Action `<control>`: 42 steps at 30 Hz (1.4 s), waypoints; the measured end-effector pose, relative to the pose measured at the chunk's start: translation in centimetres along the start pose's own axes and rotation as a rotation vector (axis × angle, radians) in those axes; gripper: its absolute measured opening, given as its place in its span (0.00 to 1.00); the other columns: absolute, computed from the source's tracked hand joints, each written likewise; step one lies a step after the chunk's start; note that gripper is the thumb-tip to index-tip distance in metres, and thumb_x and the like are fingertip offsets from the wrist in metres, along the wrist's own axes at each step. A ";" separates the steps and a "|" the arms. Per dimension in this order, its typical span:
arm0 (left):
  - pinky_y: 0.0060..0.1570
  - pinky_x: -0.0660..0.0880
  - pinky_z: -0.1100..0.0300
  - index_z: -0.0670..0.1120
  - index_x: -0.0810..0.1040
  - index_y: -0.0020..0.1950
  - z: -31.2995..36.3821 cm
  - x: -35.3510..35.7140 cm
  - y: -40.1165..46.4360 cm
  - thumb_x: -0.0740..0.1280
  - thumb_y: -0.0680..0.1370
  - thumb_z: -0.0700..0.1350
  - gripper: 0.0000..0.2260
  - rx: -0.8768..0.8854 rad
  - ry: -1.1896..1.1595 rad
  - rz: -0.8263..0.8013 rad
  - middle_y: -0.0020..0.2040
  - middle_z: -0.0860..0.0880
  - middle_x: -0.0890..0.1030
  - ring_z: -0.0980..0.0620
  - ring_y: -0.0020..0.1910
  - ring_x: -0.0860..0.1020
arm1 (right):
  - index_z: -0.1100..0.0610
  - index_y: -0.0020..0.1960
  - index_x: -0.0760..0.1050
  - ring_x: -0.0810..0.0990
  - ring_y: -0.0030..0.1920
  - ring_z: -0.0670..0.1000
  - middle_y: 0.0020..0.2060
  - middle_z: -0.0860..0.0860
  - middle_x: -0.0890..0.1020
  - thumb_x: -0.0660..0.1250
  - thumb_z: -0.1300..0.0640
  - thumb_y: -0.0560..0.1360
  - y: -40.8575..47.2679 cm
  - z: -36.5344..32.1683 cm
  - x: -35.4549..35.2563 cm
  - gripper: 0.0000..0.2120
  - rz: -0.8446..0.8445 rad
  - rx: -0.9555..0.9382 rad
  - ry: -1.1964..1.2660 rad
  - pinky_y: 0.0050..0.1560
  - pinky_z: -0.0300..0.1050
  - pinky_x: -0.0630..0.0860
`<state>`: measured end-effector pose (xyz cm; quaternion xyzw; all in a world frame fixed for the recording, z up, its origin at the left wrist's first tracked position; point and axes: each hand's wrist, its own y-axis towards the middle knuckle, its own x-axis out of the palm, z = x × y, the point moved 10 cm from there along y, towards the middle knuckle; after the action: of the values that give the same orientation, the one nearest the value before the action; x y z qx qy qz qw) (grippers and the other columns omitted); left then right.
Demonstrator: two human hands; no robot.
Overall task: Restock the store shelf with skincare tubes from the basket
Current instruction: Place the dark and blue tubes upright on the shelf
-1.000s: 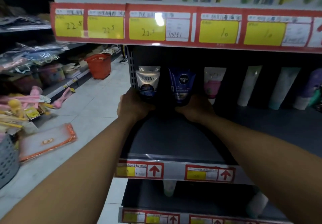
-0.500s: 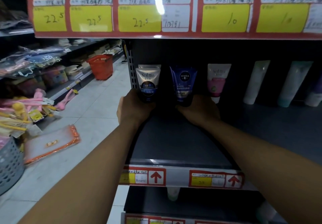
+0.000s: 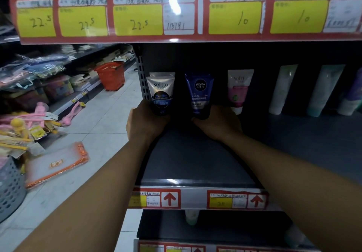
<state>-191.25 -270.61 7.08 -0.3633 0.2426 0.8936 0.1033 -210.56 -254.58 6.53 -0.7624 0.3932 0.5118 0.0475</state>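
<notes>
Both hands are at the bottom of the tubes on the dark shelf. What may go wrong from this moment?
1. The Softto tube and the Nivea tube stand on their narrow caps; when the left hand or right hand lets go, either might tip forward.
2. The pink Softto tube stands right beside the right hand, so pulling that hand back could knock it over.

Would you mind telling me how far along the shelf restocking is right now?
Done: a pink Softto tube and pale tubes already stand at the back of the shelf. In hand: the left hand holds a Softto tube, the right hand a Nivea Men tube. Left: letting go; the shelf front remains bare.
</notes>
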 end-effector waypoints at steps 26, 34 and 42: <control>0.48 0.77 0.53 0.50 0.73 0.65 0.5 -0.1 -0.9 0.73 0.67 0.66 0.33 -0.021 -0.029 -0.068 0.58 0.47 0.83 0.42 0.56 0.81 | 0.51 0.58 0.79 0.82 0.49 0.52 0.51 0.50 0.84 0.70 0.32 0.69 -0.2 -0.2 -0.3 0.27 -0.031 -0.007 0.011 0.44 0.44 0.79; 0.48 0.73 0.55 0.42 0.71 0.67 1.2 -1.4 -3.0 0.77 0.71 0.61 0.34 -0.027 0.002 -0.142 0.62 0.43 0.80 0.40 0.60 0.79 | 0.53 0.66 0.75 0.79 0.59 0.54 0.60 0.53 0.80 0.71 0.37 0.71 -3.0 -0.2 -1.8 0.30 -0.061 -0.080 0.022 0.54 0.44 0.77; 0.44 0.75 0.54 0.45 0.80 0.60 3.6 -4.1 -8.3 0.70 0.76 0.53 0.17 0.088 0.217 -0.162 0.54 0.42 0.84 0.40 0.52 0.81 | 0.56 0.69 0.71 0.78 0.58 0.56 0.60 0.55 0.78 0.68 0.43 0.76 -7.8 0.6 -5.1 0.26 -0.147 -0.090 -0.117 0.55 0.48 0.78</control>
<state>-187.49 -261.63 9.16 -0.4713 0.2611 0.8263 0.1641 -206.81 -246.14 7.85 -0.7594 0.3095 0.5676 0.0736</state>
